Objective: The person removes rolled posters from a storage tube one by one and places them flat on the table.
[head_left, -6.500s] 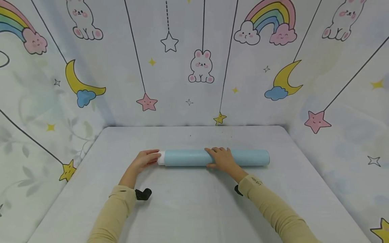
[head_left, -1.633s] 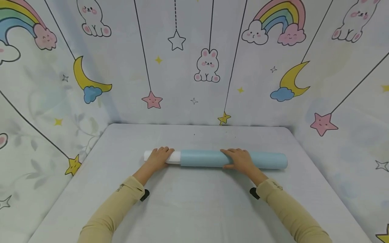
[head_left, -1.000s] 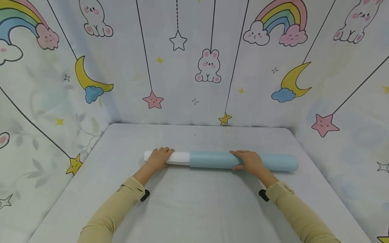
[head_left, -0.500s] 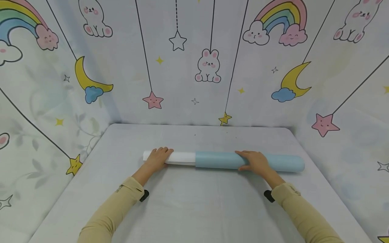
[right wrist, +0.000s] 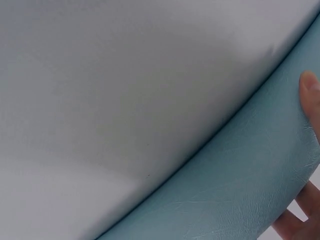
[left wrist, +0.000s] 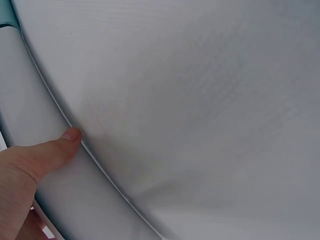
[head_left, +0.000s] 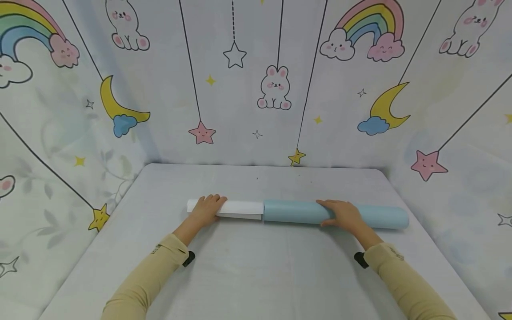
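Observation:
A white roll (head_left: 244, 208), like a rolled sheet with a loose lengthwise edge, lies across the table on the left. In line with it on the right lies a light blue tube (head_left: 292, 211) with a finely creased, leathery surface. Their ends meet near the middle; I cannot tell whether the roll's tip is inside the tube. My left hand (head_left: 207, 210) grips the roll from above near its left end. Its thumb (left wrist: 70, 142) lies along the near side in the left wrist view. My right hand (head_left: 343, 215) holds the tube around its middle, thumb and fingers on opposite sides.
A white-covered table (head_left: 256, 266) lies beneath both pieces. Behind it and at both sides rise cloth walls (head_left: 160, 89) printed with bunnies, stars, moons and rainbows. A few dark specks mark the table's far part.
The right hand has drawn the blue tube to the right, baring more of the white roll. The left hand shifted from the roll's end to a grip over it, then stayed nearly still.

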The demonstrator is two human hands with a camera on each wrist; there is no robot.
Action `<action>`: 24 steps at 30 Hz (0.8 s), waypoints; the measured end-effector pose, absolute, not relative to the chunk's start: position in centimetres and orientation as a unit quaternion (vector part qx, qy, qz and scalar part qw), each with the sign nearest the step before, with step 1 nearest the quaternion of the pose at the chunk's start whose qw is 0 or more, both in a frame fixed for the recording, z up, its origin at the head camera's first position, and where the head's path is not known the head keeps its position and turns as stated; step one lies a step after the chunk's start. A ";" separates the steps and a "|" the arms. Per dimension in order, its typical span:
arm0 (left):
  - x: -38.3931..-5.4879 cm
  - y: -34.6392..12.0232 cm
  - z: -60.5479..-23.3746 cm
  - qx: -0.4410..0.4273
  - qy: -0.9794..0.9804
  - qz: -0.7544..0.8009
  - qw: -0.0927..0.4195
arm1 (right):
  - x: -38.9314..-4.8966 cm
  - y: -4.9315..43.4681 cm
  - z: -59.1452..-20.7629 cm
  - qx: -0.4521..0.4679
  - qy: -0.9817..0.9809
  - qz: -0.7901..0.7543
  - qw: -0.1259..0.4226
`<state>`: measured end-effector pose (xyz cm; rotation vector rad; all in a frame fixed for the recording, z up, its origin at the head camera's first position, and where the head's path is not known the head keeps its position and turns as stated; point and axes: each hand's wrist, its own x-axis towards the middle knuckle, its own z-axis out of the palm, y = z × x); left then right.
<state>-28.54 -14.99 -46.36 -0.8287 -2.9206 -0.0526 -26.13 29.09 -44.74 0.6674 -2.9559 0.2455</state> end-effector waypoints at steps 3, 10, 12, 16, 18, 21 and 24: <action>-28.4 -15.0 -46.3 -0.273 -0.960 -0.020 0.054 | -26.1 29.5 -44.7 0.209 -0.974 0.082 0.043; -28.3 -15.0 -46.2 -0.274 -0.960 -0.018 0.055 | -26.1 30.5 -44.3 0.188 -0.978 0.087 0.024; -28.3 -15.0 -46.3 -0.275 -0.960 -0.017 0.056 | -26.0 30.7 -44.1 0.191 -0.977 0.088 0.020; -28.3 -14.9 -46.3 -0.275 -0.960 -0.012 0.055 | -25.9 31.0 -43.8 0.207 -0.974 0.095 0.013; -28.3 -14.9 -46.3 -0.273 -0.961 -0.011 0.052 | -25.9 31.2 -43.8 0.218 -0.971 0.094 0.007; -28.2 -14.9 -46.4 -0.271 -0.961 -0.014 0.049 | -26.0 31.4 -43.7 0.226 -0.970 0.092 -0.004; -28.2 -15.0 -46.5 -0.272 -0.961 -0.015 0.049 | -26.0 31.5 -43.7 0.226 -0.969 0.095 -0.008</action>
